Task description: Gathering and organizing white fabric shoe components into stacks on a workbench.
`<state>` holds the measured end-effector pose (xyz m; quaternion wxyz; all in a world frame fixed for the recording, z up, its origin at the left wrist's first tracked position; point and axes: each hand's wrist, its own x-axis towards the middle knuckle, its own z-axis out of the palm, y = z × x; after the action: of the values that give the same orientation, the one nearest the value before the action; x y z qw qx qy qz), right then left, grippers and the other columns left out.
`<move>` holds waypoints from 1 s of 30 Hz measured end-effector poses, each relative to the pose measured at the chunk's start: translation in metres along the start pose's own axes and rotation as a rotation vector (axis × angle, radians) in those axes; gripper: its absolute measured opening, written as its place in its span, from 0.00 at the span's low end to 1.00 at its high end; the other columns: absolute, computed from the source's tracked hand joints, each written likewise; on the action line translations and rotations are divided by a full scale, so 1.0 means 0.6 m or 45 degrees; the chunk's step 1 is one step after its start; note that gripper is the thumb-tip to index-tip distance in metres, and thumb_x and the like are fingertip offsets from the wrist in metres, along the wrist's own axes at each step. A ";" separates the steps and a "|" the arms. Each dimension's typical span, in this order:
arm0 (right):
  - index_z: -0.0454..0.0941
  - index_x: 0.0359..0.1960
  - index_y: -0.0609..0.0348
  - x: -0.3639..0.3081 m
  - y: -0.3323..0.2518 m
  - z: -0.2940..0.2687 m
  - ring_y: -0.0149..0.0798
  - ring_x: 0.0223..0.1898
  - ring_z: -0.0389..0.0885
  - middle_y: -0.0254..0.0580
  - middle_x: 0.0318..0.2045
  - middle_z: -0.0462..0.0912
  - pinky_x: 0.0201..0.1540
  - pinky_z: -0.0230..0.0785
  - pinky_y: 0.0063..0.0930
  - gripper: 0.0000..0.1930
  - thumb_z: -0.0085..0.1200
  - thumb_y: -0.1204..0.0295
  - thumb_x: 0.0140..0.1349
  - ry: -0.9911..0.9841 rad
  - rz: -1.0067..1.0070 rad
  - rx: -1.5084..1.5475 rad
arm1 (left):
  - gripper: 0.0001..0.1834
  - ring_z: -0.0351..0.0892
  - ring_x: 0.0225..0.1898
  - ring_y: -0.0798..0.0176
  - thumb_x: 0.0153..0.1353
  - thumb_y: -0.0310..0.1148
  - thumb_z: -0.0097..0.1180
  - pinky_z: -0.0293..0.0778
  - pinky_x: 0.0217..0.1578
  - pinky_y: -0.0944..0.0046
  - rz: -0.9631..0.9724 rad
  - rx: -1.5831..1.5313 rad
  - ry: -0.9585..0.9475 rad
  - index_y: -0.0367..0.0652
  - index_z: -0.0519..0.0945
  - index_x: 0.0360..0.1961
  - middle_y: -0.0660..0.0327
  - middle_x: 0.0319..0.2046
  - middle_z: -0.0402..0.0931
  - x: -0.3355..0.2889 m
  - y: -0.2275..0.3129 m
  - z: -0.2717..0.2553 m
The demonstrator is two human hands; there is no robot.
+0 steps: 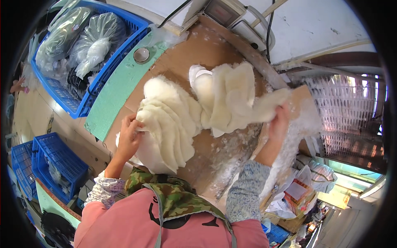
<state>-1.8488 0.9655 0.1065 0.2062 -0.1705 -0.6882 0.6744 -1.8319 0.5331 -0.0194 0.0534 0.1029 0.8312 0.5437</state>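
Observation:
Cream fleece insoles lie fanned out in two overlapping piles on a cardboard-covered table. My left hand [131, 134] is at the left edge of the nearer left pile [167, 124], with its fingers pinched on the rim of an insole there. My right hand [279, 122] grips the end of a single fleece insole [264, 106] that stretches out to the right from the second pile [226, 89]. That hand is slightly blurred. White undersides show at the back of the right pile and under the left one.
White fluff [235, 161] is scattered over the cardboard [206, 45]. Left of it are a green board [120, 89] with a small round dish [141, 55] and a blue crate [89, 101] of plastic-bagged goods. More blue crates [62, 161] stand on the floor. A wall borders the far side.

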 end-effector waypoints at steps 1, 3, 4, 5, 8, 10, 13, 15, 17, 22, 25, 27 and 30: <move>0.74 0.47 0.64 -0.009 -0.032 0.005 0.32 0.42 0.77 0.42 0.42 0.80 0.47 0.68 0.25 0.13 0.45 0.76 0.62 0.040 -0.031 0.093 | 0.16 0.67 0.49 0.49 0.41 0.11 0.48 0.69 0.47 0.59 -0.017 -0.118 0.037 0.37 0.73 0.33 0.51 0.49 0.68 -0.002 0.002 0.001; 0.73 0.48 0.65 -0.003 -0.071 -0.008 0.32 0.41 0.78 0.42 0.42 0.80 0.47 0.69 0.25 0.13 0.45 0.76 0.62 0.017 -0.010 0.030 | 0.16 0.68 0.50 0.50 0.41 0.11 0.47 0.70 0.46 0.60 0.054 0.045 0.046 0.36 0.73 0.33 0.51 0.51 0.67 -0.001 0.005 0.000; 0.73 0.49 0.65 -0.001 -0.075 -0.013 0.32 0.41 0.78 0.42 0.42 0.80 0.46 0.70 0.24 0.14 0.45 0.76 0.62 -0.012 0.010 -0.028 | 0.16 0.69 0.50 0.51 0.42 0.10 0.46 0.71 0.44 0.61 0.125 0.212 0.059 0.36 0.74 0.33 0.51 0.52 0.67 -0.003 0.005 -0.003; 0.74 0.48 0.65 0.011 -0.065 -0.011 0.30 0.39 0.78 0.40 0.40 0.80 0.42 0.70 0.22 0.13 0.45 0.74 0.63 0.029 0.051 -0.209 | 0.16 0.69 0.50 0.51 0.42 0.10 0.46 0.71 0.44 0.61 0.126 0.214 0.049 0.36 0.74 0.33 0.51 0.52 0.67 -0.005 0.008 -0.002; 0.74 0.49 0.62 0.066 0.026 0.012 0.28 0.39 0.74 0.35 0.37 0.79 0.43 0.67 0.23 0.14 0.46 0.69 0.65 -0.161 -0.053 -0.686 | 0.16 0.71 0.50 0.53 0.43 0.10 0.44 0.72 0.42 0.63 0.010 0.041 0.049 0.37 0.74 0.33 0.51 0.54 0.65 -0.005 0.016 -0.001; 0.74 0.51 0.60 0.095 0.076 0.055 0.30 0.39 0.74 0.38 0.39 0.79 0.44 0.66 0.22 0.15 0.46 0.68 0.66 -0.207 -0.080 -0.893 | 0.16 0.71 0.51 0.55 0.44 0.10 0.46 0.72 0.45 0.64 -0.072 -0.017 -0.007 0.37 0.74 0.34 0.53 0.56 0.65 -0.010 0.015 -0.009; 0.75 0.50 0.61 0.110 0.171 0.066 0.40 0.42 0.76 0.47 0.42 0.79 0.48 0.67 0.31 0.15 0.47 0.68 0.65 -0.177 -0.390 -0.895 | 0.18 0.73 0.47 0.54 0.44 0.10 0.45 0.71 0.44 0.64 -0.112 -0.062 0.072 0.40 0.75 0.34 0.52 0.52 0.66 -0.014 0.014 -0.009; 0.74 0.50 0.63 0.125 0.199 0.007 0.52 0.48 0.73 0.52 0.45 0.78 0.54 0.63 0.43 0.16 0.49 0.67 0.63 0.085 -0.960 -1.637 | 0.18 0.72 0.47 0.55 0.44 0.10 0.45 0.70 0.44 0.65 -0.128 -0.136 0.037 0.41 0.75 0.34 0.53 0.51 0.66 -0.006 0.022 0.003; 0.73 0.50 0.66 0.106 0.183 0.018 0.57 0.51 0.70 0.54 0.49 0.75 0.57 0.58 0.49 0.18 0.49 0.67 0.63 0.135 -1.347 -2.038 | 0.18 0.71 0.48 0.56 0.44 0.10 0.45 0.70 0.45 0.66 -0.223 -0.147 0.081 0.42 0.76 0.34 0.54 0.50 0.67 -0.017 0.017 -0.008; 0.75 0.46 0.65 -0.105 0.079 0.193 0.40 0.43 0.79 0.46 0.44 0.80 0.48 0.71 0.31 0.14 0.54 0.77 0.57 -0.360 -0.389 -0.681 | 0.16 0.68 0.46 0.61 0.45 0.09 0.46 0.67 0.43 0.69 -0.082 -0.313 0.091 0.41 0.75 0.31 0.59 0.44 0.65 -0.050 0.039 -0.021; 0.67 0.55 0.62 -0.241 0.096 0.263 0.41 0.53 0.73 0.47 0.50 0.76 0.54 0.66 0.32 0.37 0.71 0.64 0.43 -1.038 0.020 -0.373 | 0.16 0.68 0.43 0.60 0.43 0.09 0.44 0.69 0.39 0.67 0.076 -0.316 0.078 0.37 0.75 0.30 0.57 0.42 0.67 -0.072 0.033 -0.017; 0.64 0.57 0.62 -0.316 0.133 0.284 0.38 0.50 0.75 0.47 0.48 0.76 0.53 0.67 0.32 0.40 0.72 0.66 0.42 -0.998 0.210 -0.296 | 0.15 0.67 0.42 0.61 0.44 0.10 0.45 0.68 0.40 0.67 0.189 -0.294 0.085 0.38 0.75 0.31 0.57 0.41 0.67 -0.080 0.037 -0.014; 0.64 0.57 0.62 -0.359 0.135 0.282 0.35 0.49 0.75 0.44 0.47 0.77 0.53 0.68 0.31 0.36 0.70 0.71 0.46 -0.866 0.552 -0.017 | 0.15 0.67 0.41 0.62 0.47 0.12 0.47 0.67 0.42 0.66 0.284 -0.346 0.130 0.40 0.74 0.35 0.58 0.40 0.67 -0.079 0.038 -0.006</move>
<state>-1.7547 0.7126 0.0133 -0.1814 -0.0802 -0.6697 0.7157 -1.7841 0.5277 0.0019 -0.0360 0.1584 0.7351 0.6582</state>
